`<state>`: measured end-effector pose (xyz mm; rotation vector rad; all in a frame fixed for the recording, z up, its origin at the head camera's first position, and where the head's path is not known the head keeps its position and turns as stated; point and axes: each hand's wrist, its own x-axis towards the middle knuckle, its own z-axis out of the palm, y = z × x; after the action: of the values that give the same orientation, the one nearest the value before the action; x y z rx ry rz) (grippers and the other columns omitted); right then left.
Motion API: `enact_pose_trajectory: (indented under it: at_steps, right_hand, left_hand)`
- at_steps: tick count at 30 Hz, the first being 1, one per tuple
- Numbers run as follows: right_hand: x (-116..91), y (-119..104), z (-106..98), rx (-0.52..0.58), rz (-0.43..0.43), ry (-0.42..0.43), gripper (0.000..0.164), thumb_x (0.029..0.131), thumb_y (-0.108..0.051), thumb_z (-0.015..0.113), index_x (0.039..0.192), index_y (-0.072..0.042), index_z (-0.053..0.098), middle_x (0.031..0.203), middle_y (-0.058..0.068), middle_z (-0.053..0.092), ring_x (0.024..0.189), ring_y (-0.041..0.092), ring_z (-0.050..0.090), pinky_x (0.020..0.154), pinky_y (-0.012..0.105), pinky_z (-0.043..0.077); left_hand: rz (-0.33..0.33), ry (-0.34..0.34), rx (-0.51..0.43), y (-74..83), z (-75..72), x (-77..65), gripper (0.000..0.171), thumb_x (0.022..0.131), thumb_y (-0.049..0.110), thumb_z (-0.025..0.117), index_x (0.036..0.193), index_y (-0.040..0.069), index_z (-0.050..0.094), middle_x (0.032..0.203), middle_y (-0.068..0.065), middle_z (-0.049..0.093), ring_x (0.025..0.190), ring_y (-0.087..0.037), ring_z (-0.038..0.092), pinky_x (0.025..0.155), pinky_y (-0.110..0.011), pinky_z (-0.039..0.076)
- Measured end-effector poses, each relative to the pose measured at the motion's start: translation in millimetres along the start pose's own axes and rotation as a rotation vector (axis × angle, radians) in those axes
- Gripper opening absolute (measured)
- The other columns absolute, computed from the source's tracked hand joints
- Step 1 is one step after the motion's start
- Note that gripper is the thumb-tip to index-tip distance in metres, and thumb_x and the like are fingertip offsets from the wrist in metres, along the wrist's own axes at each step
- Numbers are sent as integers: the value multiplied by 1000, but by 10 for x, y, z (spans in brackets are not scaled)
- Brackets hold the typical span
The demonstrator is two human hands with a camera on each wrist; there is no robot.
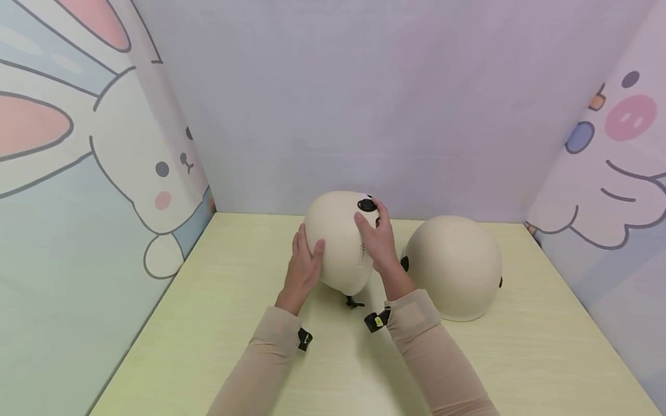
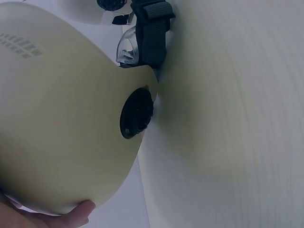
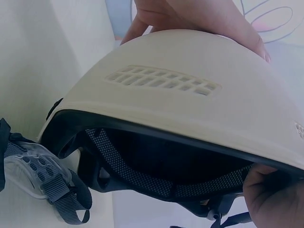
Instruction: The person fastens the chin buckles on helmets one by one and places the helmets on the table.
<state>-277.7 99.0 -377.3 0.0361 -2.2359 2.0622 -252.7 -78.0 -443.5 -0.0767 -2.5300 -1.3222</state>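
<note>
A cream helmet (image 1: pixel 338 237) is held tilted between both hands near the back of the table. My left hand (image 1: pixel 304 263) holds its left side, thumb and fingers spread over the shell. My right hand (image 1: pixel 378 240) grips the other side beside a black round fitting (image 1: pixel 367 205). In the right wrist view, fingers of the right hand (image 3: pixel 273 202) reach under the rim, and the dark padded inside (image 3: pixel 156 161) faces the camera. A black strap with a clear chin cup (image 3: pixel 35 168) hangs below the shell. The slotted vent (image 3: pixel 164 80) also shows there.
A second cream helmet (image 1: pixel 458 266) stands dome up on the table, just right of my right forearm. The pale yellow table (image 1: pixel 224 323) meets a plain fabric wall (image 1: pixel 364 104) at the back, with cartoon-printed walls (image 1: pixel 78 260) at both sides.
</note>
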Motion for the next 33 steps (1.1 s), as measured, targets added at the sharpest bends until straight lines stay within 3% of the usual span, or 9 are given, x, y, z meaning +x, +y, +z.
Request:
enact_pose_trajectory:
  at_steps: [4, 12, 18, 24, 28, 33]
  right_hand:
    - [4, 8, -6, 11, -1, -7, 65, 99, -36, 57, 154, -26, 26, 160, 7, 12, 145, 33, 6, 111, 52, 18]
    - [11, 50, -19, 39, 0, -34, 62, 102, -37, 49, 156, -35, 19, 161, 1, 8, 145, 27, 10, 112, 48, 21]
    - [-8, 56, -15, 77, -3, -27, 70, 103, -34, 49, 156, -37, 4, 162, -2, 1, 144, 22, 14, 110, 40, 25]
    - [-7, 45, -4, 158, 28, -22, 76, 102, -27, 49, 157, -29, -3, 148, 19, 37, 120, 32, 52, 98, 43, 42]
    - [-22, 30, 1, 168, 7, -47, 66, 103, -26, 46, 158, -25, 9, 133, 18, 51, 110, 32, 57, 94, 44, 44]
    - [-37, 22, 32, 86, -41, -127, 59, 105, -25, 46, 157, -23, 19, 124, 17, 59, 99, 27, 61, 85, 37, 48]
  left_hand:
    - [11, -6, 6, 12, -12, 7, 78, 101, 59, 30, 157, 8, 10, 156, -19, 18, 121, -53, 44, 92, -66, 38]
    - [55, -35, 54, 116, -64, 100, 78, 100, 60, 30, 158, 13, 7, 159, -19, 11, 140, -42, 23, 103, -62, 28]
    - [112, -45, 154, 297, -102, 197, 77, 98, 60, 34, 158, 17, 13, 159, -20, 11, 138, -44, 26, 100, -64, 31]
    - [185, -58, 274, 494, -105, 289, 69, 99, 55, 36, 156, 17, 26, 158, -22, 13, 143, -41, 14, 108, -59, 22]
    - [189, -93, 311, 578, -89, 314, 64, 101, 53, 36, 155, 20, 31, 160, -17, 11, 143, -44, 9, 109, -59, 18]
    - [153, -131, 328, 590, -30, 303, 62, 102, 51, 31, 156, 21, 28, 161, -13, 11, 143, -44, 6, 106, -64, 18]
